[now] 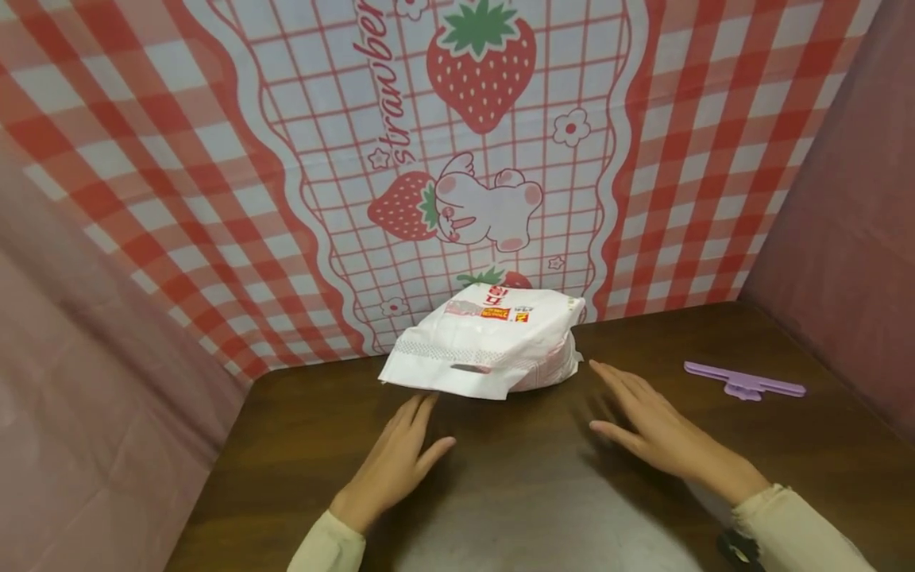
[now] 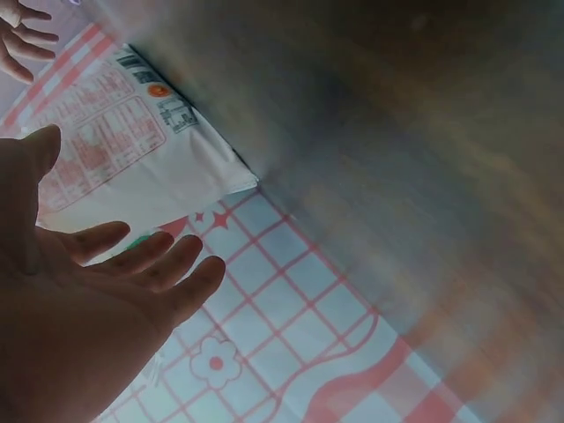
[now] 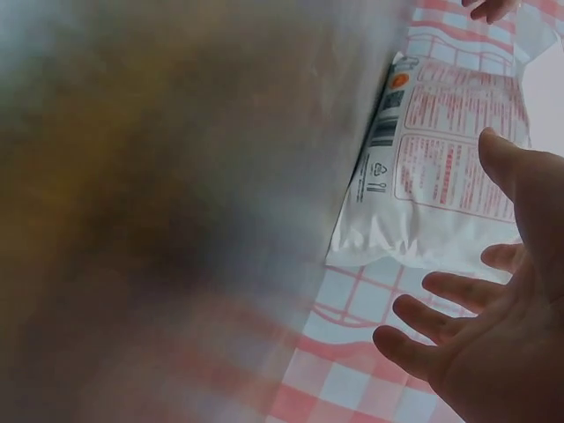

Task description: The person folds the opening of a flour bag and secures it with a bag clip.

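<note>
A white plastic bag [image 1: 493, 334] with red print and a slot handle lies on the table against the back cloth, its handle edge toward me. Small red text and a barcode cover its side in the right wrist view, where the bag [image 3: 441, 159] stands near the fingertips. My left hand [image 1: 400, 453] is spread at the bag's front left, fingertips right by its lower edge. To the bag's right, my right hand [image 1: 654, 425] reaches forward with straight fingers, a small gap from it. Neither hand holds anything.
A purple sealing clip [image 1: 743, 381] lies on the brown table [image 1: 529, 477] at the right. A red-and-white strawberry cloth [image 1: 486, 199] hangs behind the bag. Pink curtains [image 1: 843, 206] close off both sides. A small dark object [image 1: 738, 548] sits by the right sleeve.
</note>
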